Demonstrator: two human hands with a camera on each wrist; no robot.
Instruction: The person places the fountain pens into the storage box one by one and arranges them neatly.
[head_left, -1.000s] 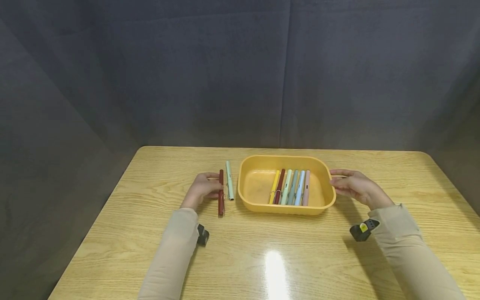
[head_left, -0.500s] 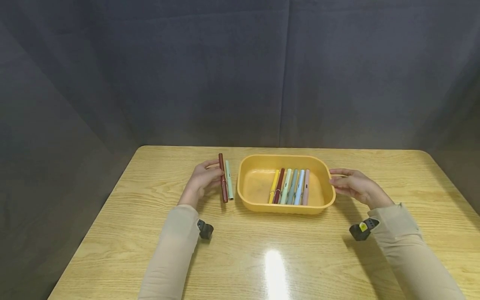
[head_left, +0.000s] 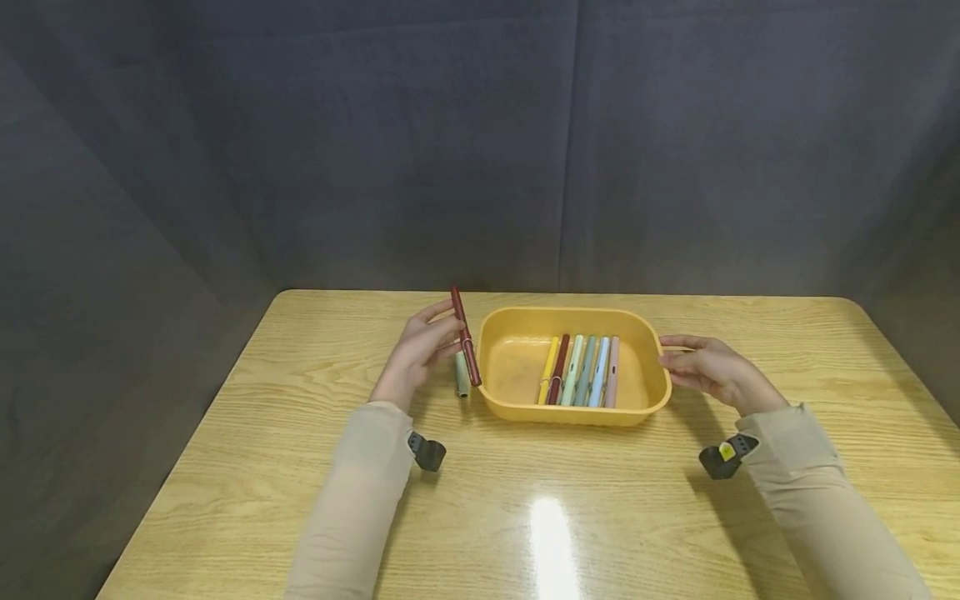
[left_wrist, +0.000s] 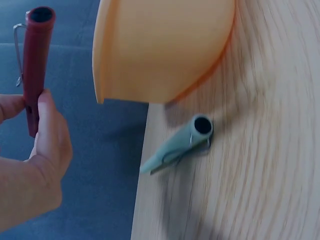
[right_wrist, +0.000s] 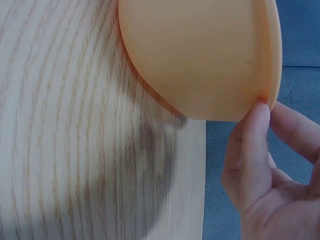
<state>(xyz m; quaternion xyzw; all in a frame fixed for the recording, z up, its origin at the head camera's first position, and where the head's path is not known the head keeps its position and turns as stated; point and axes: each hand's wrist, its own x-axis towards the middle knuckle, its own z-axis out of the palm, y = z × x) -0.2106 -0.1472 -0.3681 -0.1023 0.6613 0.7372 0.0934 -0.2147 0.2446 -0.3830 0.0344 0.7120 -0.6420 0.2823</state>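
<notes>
My left hand [head_left: 418, 348] pinches a dark red pen [head_left: 470, 354] between thumb and fingers. It is tilted, its lower end overlapping the left rim of the yellow plastic tray [head_left: 573, 414] in the head view. Beneath that hand a pale green pen [head_left: 462, 379] lies on the table, partly covered; the left wrist view shows this green pen [left_wrist: 185, 142] whole, beside the tray. At the opposite end, my right hand [head_left: 708, 371] holds the tray's rim, the thumb [right_wrist: 257, 125] against its outer wall.
Inside the tray several pens lie side by side: yellow [head_left: 548, 371], dark red [head_left: 558, 371], pale green [head_left: 572, 371], teal [head_left: 586, 371], light blue [head_left: 599, 371] and pink [head_left: 612, 371]. A dark curtain [head_left: 450, 150] hangs behind the wooden table [head_left: 480, 517].
My left hand has lifted the dark red pen from left of the green one and carried it away from me and right, to the tray's left rim. The right hand stays at the rim.
</notes>
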